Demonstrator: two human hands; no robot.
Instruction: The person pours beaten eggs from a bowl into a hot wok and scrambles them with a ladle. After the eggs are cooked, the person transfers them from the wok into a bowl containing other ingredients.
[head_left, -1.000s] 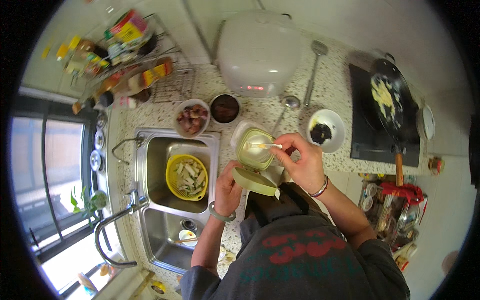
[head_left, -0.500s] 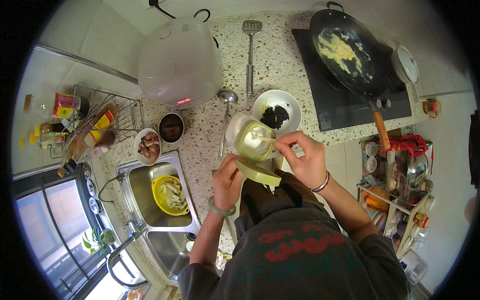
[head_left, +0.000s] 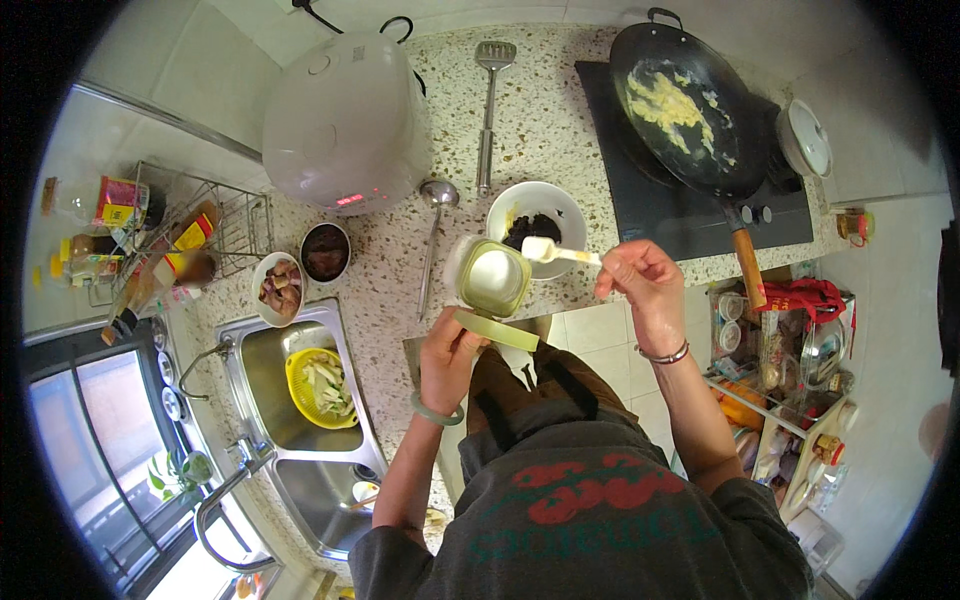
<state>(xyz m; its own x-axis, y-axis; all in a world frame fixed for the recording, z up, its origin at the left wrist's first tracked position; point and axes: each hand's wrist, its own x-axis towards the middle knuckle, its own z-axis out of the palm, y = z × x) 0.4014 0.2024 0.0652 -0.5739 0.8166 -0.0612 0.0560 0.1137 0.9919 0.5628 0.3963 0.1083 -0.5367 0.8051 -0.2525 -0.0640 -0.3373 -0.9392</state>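
My left hand [head_left: 448,355] grips a clear square container [head_left: 456,268] with its pale green hinged lid [head_left: 500,332] swung back toward me. White powder or grains fill its inside. Pinched by the handle in my right hand [head_left: 645,290] is a small white spoon [head_left: 575,255], heaped with the white stuff. Its scoop is out of the container, over the near side of a white bowl [head_left: 572,212]. Dark, blackish pieces of food [head_left: 530,228] lie in that bowl, partly covered by the spoon.
Ahead right, a wok [head_left: 735,120] with scrambled egg [head_left: 668,108] sits on a black cooktop [head_left: 640,215]. A spatula [head_left: 487,130], ladle [head_left: 430,240] and rice cooker [head_left: 350,120] stand left of it. The sink [head_left: 285,425] holds a yellow colander [head_left: 305,395] of cut vegetables.
My right hand has drawn the spoon out of the container and moved right, bringing a white heap over the bowl. My left hand still holds the container; the view has shifted slightly.
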